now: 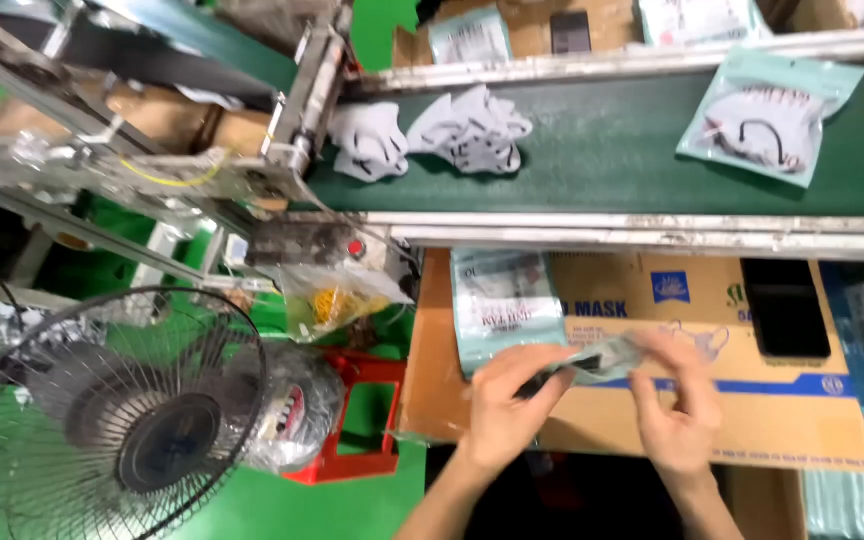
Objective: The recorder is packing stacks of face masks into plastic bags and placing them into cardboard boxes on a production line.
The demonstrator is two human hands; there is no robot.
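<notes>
A small clear packet with something grey-white inside was pinched between both hands just above a flattened cardboard box that served as a desk. The left hand was closed on the packet's left end, thumb over fingers, while the right hand gripped the right end with curled fingers; the packet was blurred, so its contents could not be made out. Just beyond the left hand, a pale teal printed pouch was seen lying flat on the cardboard, and a black phone was laid farther right, well apart from the hands. To the left, beneath desk level, a wire-caged fan was seen beside a red stool. Farther off, a green conveyor belt was crossed by the view; on it a heap of white face masks was found at the left end and a filled teal pouch near the right.
</notes>
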